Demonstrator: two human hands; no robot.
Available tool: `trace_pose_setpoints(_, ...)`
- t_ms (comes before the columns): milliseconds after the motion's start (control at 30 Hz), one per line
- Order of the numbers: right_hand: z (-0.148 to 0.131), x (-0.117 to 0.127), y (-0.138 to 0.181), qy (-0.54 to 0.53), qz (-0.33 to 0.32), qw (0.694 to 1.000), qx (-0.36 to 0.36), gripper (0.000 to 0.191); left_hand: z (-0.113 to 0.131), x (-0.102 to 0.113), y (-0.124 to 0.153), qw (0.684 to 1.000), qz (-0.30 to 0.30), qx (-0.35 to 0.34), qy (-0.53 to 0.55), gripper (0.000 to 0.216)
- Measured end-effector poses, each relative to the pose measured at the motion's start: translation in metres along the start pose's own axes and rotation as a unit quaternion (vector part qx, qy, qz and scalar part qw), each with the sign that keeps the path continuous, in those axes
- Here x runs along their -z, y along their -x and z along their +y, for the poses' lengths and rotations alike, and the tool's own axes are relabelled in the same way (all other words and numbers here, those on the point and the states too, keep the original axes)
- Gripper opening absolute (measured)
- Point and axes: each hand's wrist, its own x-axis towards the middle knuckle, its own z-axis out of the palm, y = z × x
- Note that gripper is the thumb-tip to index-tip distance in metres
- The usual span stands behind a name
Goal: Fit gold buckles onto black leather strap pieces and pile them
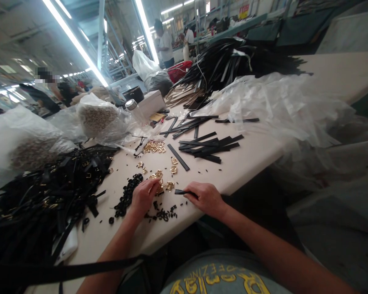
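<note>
My right hand (207, 199) is closed around a short black strap (180, 192), whose flat end sticks out to the left above the table. My left hand (144, 197) is at a small heap of gold buckles (160, 188), its thumb and fingers drawn together over them. Whatever those fingertips hold is hidden. Close by the left hand lies a pile of small round black pieces (127, 196). Tiny black bits (164, 214) are scattered between the two hands. More gold buckles (155, 147) lie farther back.
Loose black straps (208, 145) lie beyond my right hand. On the left is a big heap of black straps with buckles (49, 188). Plastic bags (98, 118), a bottle (131, 107) and clear sheeting (272, 98) surround the table (248, 163). People stand far off.
</note>
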Motion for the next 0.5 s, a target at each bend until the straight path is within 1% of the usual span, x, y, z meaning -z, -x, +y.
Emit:
trace_pose_setpoints(33, -0.0003, 0.0002, 0.0001, 0.0, -0.001, 1.0, -0.001, 0.003, -0.0002, 0.0011, -0.0004, 0.999, 0.017, 0.031, 0.014, 0.018)
trace_pose_setpoints(100, -0.0014, 0.0012, 0.0001, 0.0, -0.003, 1.0, -0.004, 0.004, -0.0005, 0.0019, -0.0014, 0.989, 0.051, 0.111, 0.079, 0.016)
trace_pose_setpoints(167, -0.0025, 0.0022, 0.0001, -0.001, -0.006, 1.0, -0.007, 0.004, -0.0011, 0.0011, -0.0021, 0.967, 0.075, 0.183, 0.158, 0.017)
trace_pose_setpoints(233, -0.0028, 0.0027, 0.0002, -0.002, -0.007, 1.0, -0.008, 0.005, -0.002, -0.0001, -0.0021, 0.948, 0.085, 0.222, 0.212, 0.022)
trace_pose_setpoints(400, -0.0014, 0.0015, 0.0002, 0.0, -0.012, 1.0, -0.008, 0.005, -0.0043, -0.0013, -0.0009, 0.931, 0.079, 0.246, 0.259, 0.034)
trace_pose_setpoints(433, -0.0011, 0.0013, 0.0003, 0.004, -0.014, 1.0, -0.008, 0.005, -0.0045, -0.0009, -0.0005, 0.931, 0.076, 0.24, 0.264, 0.036)
trace_pose_setpoints(500, -0.0011, 0.0012, 0.0003, 0.009, -0.017, 1.0, -0.008, 0.005, -0.0043, 0.001, 0.0002, 0.948, 0.071, 0.207, 0.232, 0.036)
